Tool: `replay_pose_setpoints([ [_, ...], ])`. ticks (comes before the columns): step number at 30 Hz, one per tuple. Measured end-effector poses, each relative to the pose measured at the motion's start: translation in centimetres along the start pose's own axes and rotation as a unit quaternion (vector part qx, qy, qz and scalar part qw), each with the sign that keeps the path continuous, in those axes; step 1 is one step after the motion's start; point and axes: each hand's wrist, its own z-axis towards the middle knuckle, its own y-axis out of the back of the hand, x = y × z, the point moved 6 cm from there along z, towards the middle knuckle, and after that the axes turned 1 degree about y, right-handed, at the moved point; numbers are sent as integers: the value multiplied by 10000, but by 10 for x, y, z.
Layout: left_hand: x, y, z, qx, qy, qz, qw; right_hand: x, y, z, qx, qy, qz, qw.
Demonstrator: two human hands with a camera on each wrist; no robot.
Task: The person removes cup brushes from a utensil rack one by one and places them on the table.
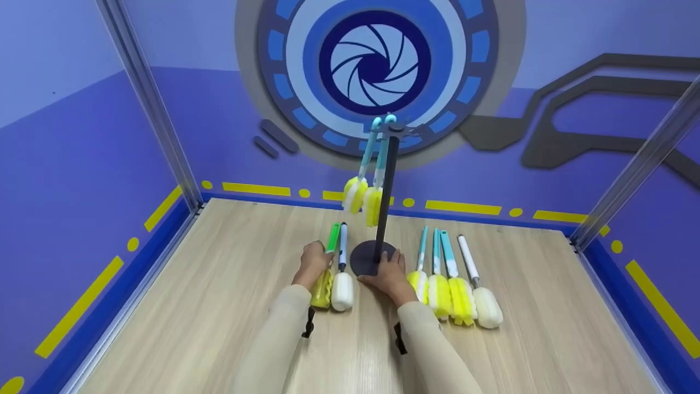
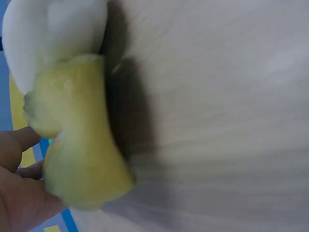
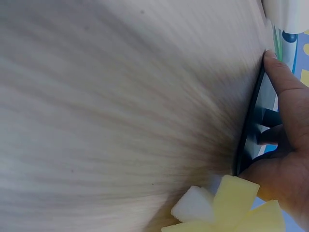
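My left hand [image 1: 313, 264] pinches the green-handled bottle brush [image 1: 333, 238] near the bottom of its handle. Its yellow sponge head [image 2: 79, 130] lies below my fingers, beside a white-headed bottle brush [image 1: 342, 291]. With fingers spread, my right hand [image 1: 392, 274] rests on the round black base [image 1: 362, 260] of an upright stand. In the right wrist view, the thumb [image 3: 285, 79] touches the rim of that base. Two blue-handled brushes with yellow and white sponge heads [image 1: 355, 195] hang from hooks at the stand's top [image 1: 396, 129].
Right of the stand, several blue-handled sponge brushes [image 1: 439, 295] lie side by side, with a white-handled brush [image 1: 486, 306] at the end. The wooden table [image 1: 219, 306] is enclosed by printed blue panels [image 1: 82, 191] and metal posts [image 1: 150, 98].
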Motion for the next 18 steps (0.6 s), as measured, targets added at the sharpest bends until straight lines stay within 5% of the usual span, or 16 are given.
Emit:
replay_pose_setpoints([
  [3, -12, 13, 3, -191, -280, 49, 9994, 1, 0, -1, 39, -48, 88, 9999],
  [9, -57, 46, 9, -714, -1447, -514, 9856, 2, 0, 1, 118, -163, 121, 9997],
  [18, -134, 85, 12, -451, -2227, -1197, 9665, -2, -3, 2, 189, -257, 35, 9995],
])
